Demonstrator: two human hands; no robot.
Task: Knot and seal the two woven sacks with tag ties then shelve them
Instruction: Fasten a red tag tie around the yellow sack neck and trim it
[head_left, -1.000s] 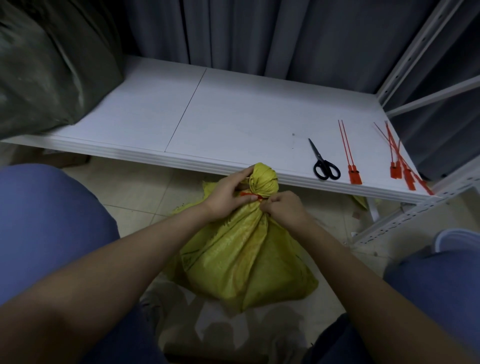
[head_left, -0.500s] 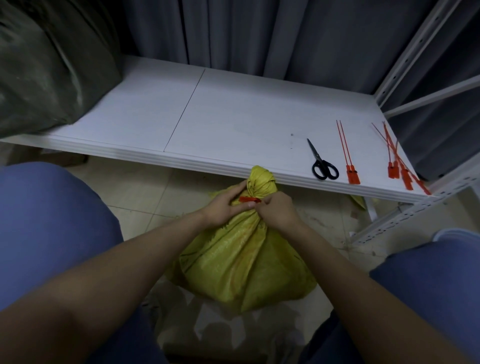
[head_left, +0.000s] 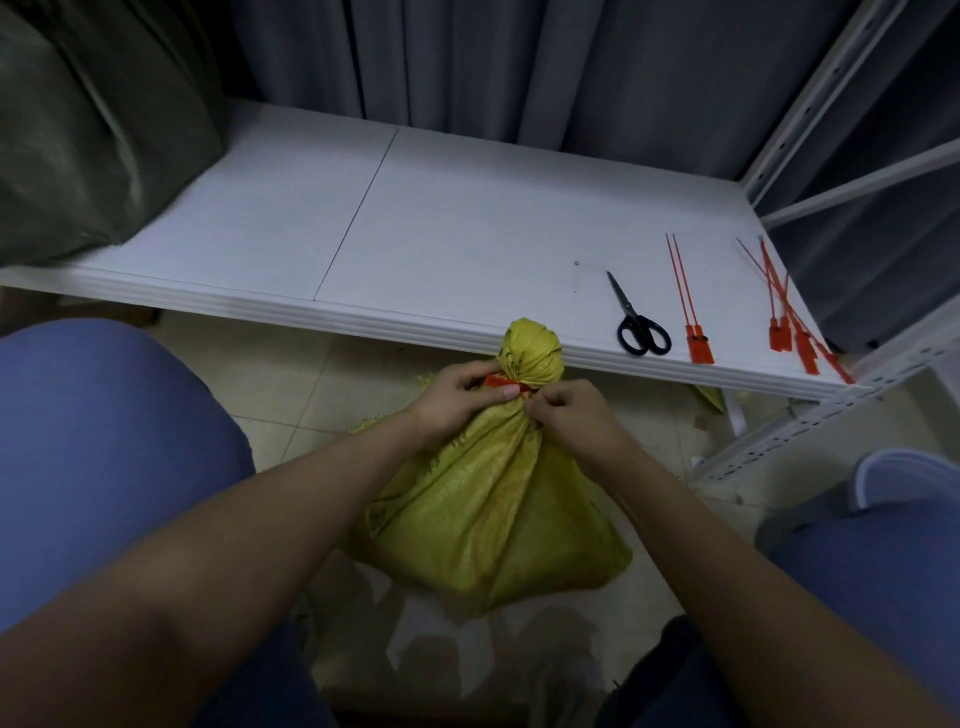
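Observation:
A yellow woven sack (head_left: 493, 519) stands on the floor between my knees, its top twisted into a knot just in front of the shelf edge. A red tag tie (head_left: 501, 384) wraps the neck under the knot. My left hand (head_left: 457, 397) pinches the tie's red tag on the left of the neck. My right hand (head_left: 566, 415) pinches at the neck on the right side, fingers closed; the tie's strap there is hidden. A dark green sack (head_left: 88, 130) lies on the white shelf (head_left: 441, 223) at far left.
Black scissors (head_left: 636, 322) lie on the shelf's right part. Beside them are two loose red tag ties (head_left: 691, 312) and a further bunch of red ties (head_left: 789, 322) near the shelf upright (head_left: 810, 88). A grey curtain hangs behind. Crumpled white material (head_left: 447, 644) lies under the sack.
Both hands have stayed at the sack's neck, shifting slightly down and closer together around the red tie. The sack has not moved.

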